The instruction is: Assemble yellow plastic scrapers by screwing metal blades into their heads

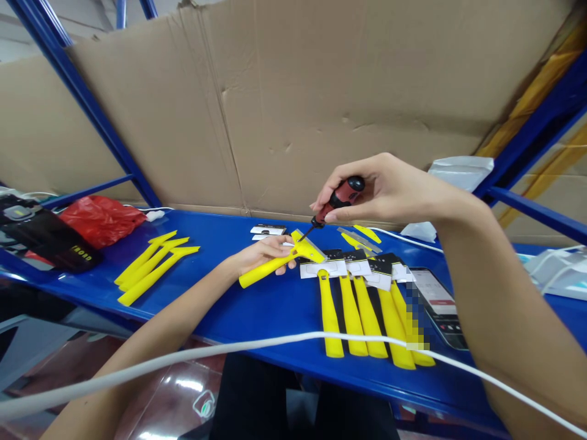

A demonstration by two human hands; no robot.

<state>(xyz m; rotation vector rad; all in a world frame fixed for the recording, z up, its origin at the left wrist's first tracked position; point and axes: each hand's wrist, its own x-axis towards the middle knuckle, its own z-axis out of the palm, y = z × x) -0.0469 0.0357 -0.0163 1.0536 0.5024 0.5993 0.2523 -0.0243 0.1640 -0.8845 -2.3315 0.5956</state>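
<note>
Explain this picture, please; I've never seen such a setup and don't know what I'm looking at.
There is no machine: these are a person's two bare hands, seen from a camera worn on their head, looking forward and down. The left hand holds a yellow scraper-like tool. The right hand grips a red-and-black screwdriver, its tip at the tool's head. On the blue table, three yellow pieces lie to the left; to the right lie yellow handles with black-and-white cards at their far ends, beside a phone.

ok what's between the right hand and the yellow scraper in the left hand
A red-and-black screwdriver: in the head view, the right hand grips its handle, and its shaft slants down to the yellow scraper.
</note>
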